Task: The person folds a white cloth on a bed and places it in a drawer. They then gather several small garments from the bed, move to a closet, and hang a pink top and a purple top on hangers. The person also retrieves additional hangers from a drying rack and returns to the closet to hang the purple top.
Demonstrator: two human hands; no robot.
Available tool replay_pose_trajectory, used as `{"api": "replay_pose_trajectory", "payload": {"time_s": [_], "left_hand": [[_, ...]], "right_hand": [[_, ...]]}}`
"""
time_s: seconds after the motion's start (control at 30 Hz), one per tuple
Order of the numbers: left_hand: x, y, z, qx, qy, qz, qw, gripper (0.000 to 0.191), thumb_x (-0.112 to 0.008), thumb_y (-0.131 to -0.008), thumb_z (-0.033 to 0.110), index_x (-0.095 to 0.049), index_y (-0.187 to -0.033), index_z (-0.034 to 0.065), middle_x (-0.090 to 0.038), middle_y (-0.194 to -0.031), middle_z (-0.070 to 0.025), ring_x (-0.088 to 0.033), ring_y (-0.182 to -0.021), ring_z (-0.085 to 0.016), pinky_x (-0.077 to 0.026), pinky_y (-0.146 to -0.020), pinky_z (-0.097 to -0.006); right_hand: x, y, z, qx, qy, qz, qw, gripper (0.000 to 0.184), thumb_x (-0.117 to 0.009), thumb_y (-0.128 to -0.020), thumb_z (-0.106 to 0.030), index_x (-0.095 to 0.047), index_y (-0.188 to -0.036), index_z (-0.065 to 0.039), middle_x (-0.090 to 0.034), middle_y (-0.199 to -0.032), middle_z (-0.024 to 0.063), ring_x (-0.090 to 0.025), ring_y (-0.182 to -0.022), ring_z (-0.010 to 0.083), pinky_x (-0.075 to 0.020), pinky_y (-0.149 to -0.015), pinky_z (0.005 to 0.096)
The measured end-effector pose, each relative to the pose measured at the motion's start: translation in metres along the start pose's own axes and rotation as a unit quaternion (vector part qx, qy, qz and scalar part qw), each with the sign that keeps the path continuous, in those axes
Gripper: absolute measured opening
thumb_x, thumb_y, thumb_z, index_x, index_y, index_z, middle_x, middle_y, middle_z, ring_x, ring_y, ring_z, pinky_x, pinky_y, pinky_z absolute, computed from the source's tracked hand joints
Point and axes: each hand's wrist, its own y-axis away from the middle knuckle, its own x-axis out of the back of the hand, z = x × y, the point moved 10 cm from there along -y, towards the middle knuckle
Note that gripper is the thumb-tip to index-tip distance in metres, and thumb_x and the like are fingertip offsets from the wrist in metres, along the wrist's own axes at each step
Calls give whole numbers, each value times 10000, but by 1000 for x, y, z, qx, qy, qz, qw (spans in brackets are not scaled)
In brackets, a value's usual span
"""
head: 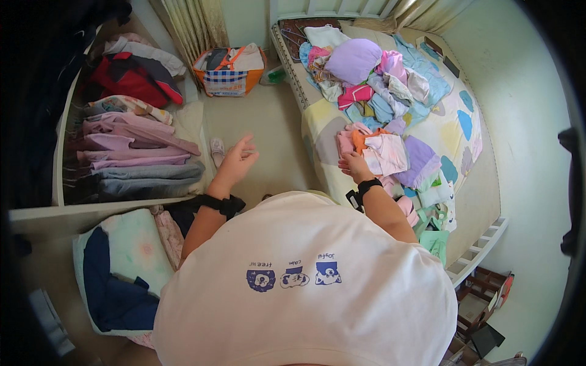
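Note:
Above the floor, between the wardrobe and the bed, my left hand (pixel 238 160) is held up with its fingers apart and nothing in it. My right hand (pixel 355 166) is at the near edge of a white and pink garment (pixel 386 153) on the bed; its fingers are spread, and whether they touch the cloth is unclear. Under that garment lie an orange garment (pixel 360 139) and a pink one (pixel 344 142). A folded purple cloth (pixel 418 161) lies to their right. Farther up the bed is a heap of mixed clothes with a lilac cushion (pixel 353 61) on top.
At left, an open wardrobe holds hanging pink clothes (pixel 137 137), folded jeans (pixel 151 178) and a red and dark jacket (pixel 132 78). An orange and blue checked bag (pixel 229 82) full of cloth stands on the floor by the curtain (pixel 194 41). A slipper (pixel 217 151) lies beside the wardrobe.

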Motion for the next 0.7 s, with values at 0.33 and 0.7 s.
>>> {"api": "replay_pose_trajectory", "payload": {"time_s": [0.33,0.7], "left_hand": [[10,-64,-8,18,13,13,1000,568,-626,-878,149,-408,-1402,123,-594,-1155,-154,-602,-927,-191,-486,-829,-314],[-50,-223,-14,149,-94,-81,981,541,-614,-890,149,-414,-1384,58,-579,-1160,-128,-585,-991,-194,-478,-860,-315]], "right_hand": [[63,-96,-28,-7,-130,87,988,262,-543,-898,-255,-533,-1088,-75,-615,-944,60,-609,-775,181,-496,-642,288],[92,-313,-44,-83,-194,185,960,472,-588,-878,-388,-514,-1162,-19,-567,-989,90,-597,-842,234,-497,-665,366]]}}
